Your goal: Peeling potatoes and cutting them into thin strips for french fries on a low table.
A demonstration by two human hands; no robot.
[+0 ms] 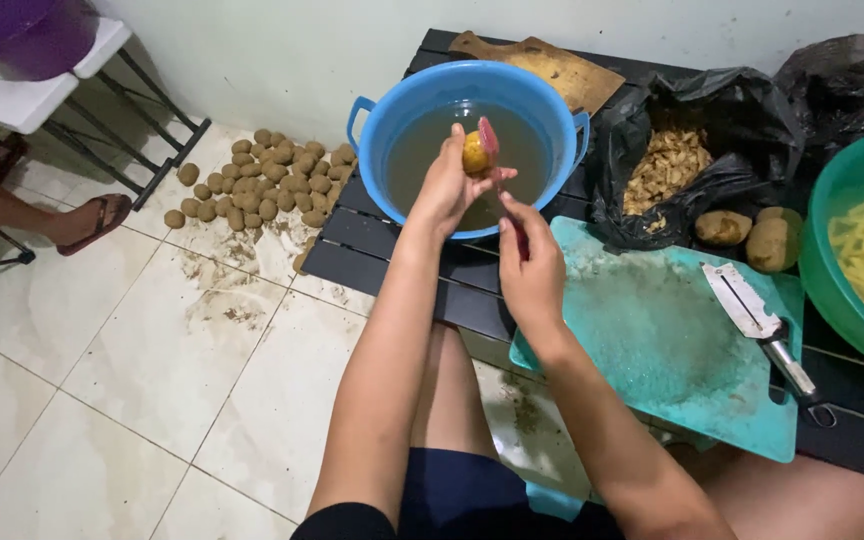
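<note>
Potato (476,155) is the small, round, yellow thing held up over the blue tub (372,150) of cloudy water. The left hand (444,188) holds it, with the fingers curled tight around its back and sides, so only the front shows. The right hand (527,262) sits just below, and its fingers are closed around the dark handle of a peeler (492,150) with a pink top that touches the potato. I think the potato is hard and light, easy for one hand to carry. It looks partly peeled, so it is likely wet and slippery, and a firm hold from behind with the thumb on the side seems best. It will not break if it drops into the water. More brown potatoes (262,180) lie in a pile on the tiled floor, well apart from the hands. A black bag (712,110) holds peels, and two bigger potatoes (747,235) rest beside it. A teal cutting board (652,330) lies on the dark table, with a metal slicer (752,315) on top. A green bowl (842,200) holds cut yellow strips.
</note>
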